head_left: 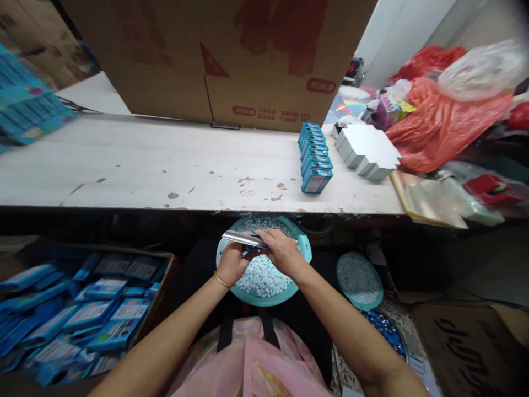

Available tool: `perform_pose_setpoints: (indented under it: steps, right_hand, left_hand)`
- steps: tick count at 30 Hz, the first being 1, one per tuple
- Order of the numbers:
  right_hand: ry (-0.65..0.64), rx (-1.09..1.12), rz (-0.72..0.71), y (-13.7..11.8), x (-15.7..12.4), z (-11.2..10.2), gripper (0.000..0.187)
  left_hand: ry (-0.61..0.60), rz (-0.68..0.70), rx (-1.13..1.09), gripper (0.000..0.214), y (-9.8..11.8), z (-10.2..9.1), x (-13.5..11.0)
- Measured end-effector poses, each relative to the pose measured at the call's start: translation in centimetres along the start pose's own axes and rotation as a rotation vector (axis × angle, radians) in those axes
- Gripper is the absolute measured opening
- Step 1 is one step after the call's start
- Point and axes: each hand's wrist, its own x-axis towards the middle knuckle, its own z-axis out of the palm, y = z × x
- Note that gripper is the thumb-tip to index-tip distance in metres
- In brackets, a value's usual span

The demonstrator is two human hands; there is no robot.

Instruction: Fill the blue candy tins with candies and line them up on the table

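Note:
Both hands meet over a teal basin (305, 246) of small pale blue-white pieces (264, 278) on my lap. My left hand (232, 263), with a gold bangle at the wrist, grips a small blue box (249, 251) with a silvery open flap (242, 238) from below. My right hand (282, 252) covers the same box from the right, fingers pressed on its top. Most of the box is hidden by the fingers.
A white worn table (165, 165) lies ahead with a row of blue boxes (315, 157), flat white cartons (367, 149) and a large cardboard box (223, 55). A carton of blue boxes (82, 314) sits at my left, a second teal bowl (359, 280) at my right, red bags (442, 121) beyond.

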Motion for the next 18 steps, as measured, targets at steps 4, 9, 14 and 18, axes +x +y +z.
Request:
perform_pose_setpoints:
  steps: [4,9,14,18]
  right_hand:
    - [0.087,-0.098,0.072,4.4,0.8,-3.8,0.045]
    - [0.248,-0.219,0.301,13.1,2.6,-8.7,0.037]
    - [0.389,-0.318,0.262,15.2,2.4,-9.5,0.035]
    - [0.483,-0.271,0.294,12.1,-0.2,-6.5,0.045]
  left_hand:
    - [0.071,-0.088,-0.073,0.08,0.7,-0.7,1.1]
    - [0.047,-0.184,-0.205,0.063,-0.9,-2.6,0.4]
    - [0.266,-0.249,-0.164,0.058,-6.7,-7.3,-2.1]
    - [0.466,-0.723,0.035,0.053,-13.9,-13.8,-8.3]
